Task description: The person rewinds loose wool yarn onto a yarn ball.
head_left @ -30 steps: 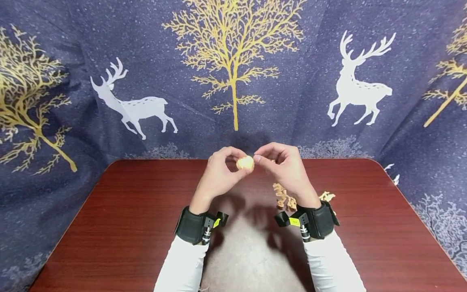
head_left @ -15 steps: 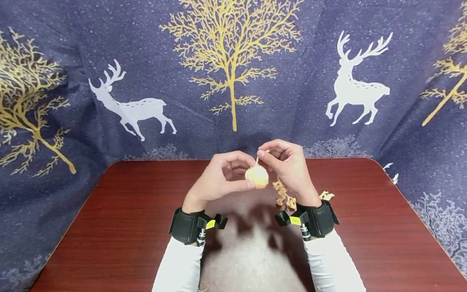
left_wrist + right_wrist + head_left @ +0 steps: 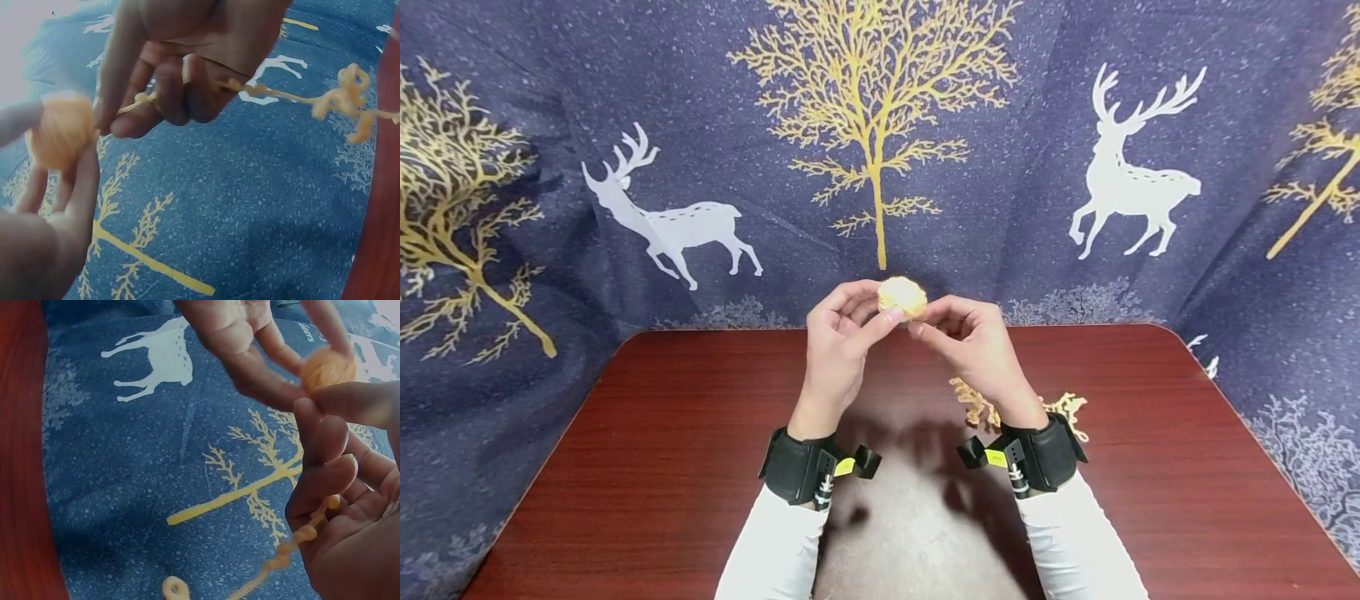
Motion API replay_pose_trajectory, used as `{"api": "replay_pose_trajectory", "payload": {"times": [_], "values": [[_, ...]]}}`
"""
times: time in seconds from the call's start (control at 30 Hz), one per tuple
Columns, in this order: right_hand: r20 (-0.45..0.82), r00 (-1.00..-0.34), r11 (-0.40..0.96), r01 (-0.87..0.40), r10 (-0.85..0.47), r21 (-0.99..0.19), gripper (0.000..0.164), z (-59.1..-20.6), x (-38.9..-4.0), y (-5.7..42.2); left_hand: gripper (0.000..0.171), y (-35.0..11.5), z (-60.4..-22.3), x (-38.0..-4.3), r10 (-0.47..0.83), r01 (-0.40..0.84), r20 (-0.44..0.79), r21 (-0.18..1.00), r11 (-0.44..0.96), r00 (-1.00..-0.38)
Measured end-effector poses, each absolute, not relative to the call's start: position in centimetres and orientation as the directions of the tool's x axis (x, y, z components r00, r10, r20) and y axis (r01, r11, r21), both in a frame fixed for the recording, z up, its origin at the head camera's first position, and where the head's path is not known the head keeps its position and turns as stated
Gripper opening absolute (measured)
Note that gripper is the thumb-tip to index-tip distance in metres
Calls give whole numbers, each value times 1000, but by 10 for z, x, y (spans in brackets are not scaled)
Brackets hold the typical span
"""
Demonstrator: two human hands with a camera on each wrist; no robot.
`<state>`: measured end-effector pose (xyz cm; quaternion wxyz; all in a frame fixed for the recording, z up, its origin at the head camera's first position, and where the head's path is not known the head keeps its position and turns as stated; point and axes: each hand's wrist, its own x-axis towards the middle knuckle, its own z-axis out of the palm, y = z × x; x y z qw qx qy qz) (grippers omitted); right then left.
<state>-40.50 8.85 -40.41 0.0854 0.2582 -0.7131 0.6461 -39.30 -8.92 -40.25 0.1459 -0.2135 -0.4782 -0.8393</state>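
Note:
A small pale-orange ball of yarn [image 3: 902, 297] is held up above the table's far edge, blurred in the left wrist view. My left hand [image 3: 841, 350] grips it between thumb and fingers. Beside it, my right hand [image 3: 973, 346] pinches the yarn strand close to the ball. From the right hand the kinked strand [image 3: 284, 95] trails away, with a curly tangle [image 3: 344, 100] along it in the left wrist view. In the right wrist view the strand [image 3: 281, 555] runs out below the curled fingers.
Loose crinkled yarn [image 3: 973, 400] lies on the reddish-brown table [image 3: 685, 433] below the right hand, and more yarn [image 3: 1066, 410] lies past the right wrist. A dark blue cloth [image 3: 820, 225] with deer and trees hangs behind the table.
The ball first came down and right as the strand showed between the hands, then rose and moved left with my left hand. My right hand stayed near it, now shifted slightly left.

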Motion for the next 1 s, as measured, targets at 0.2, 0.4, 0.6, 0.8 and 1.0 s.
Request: {"api": "replay_pose_trajectory", "payload": {"times": [0.2,0.4,0.6,0.8,1.0], "values": [[450,-853,84,-485,-265,-870,7,-402,-402,87,32,-85,-409,-397,-169,511,483,817,-266,-859],[456,-849,71,-489,-267,-870,8,-400,-401,89,34,-87,-413,-400,-98,486,480,873,-46,-872],[474,-854,-4,-484,-215,-875,9,-400,-403,97,32,-94,-415,-400,110,392,384,917,70,-917],[464,-870,-59,-461,-166,-885,11,-399,-404,102,32,-99,-415,-400,331,328,275,938,113,-903],[469,-868,-82,-462,-160,-883,14,-399,-405,102,35,-102,-412,-397,500,363,294,931,44,-814]]}}
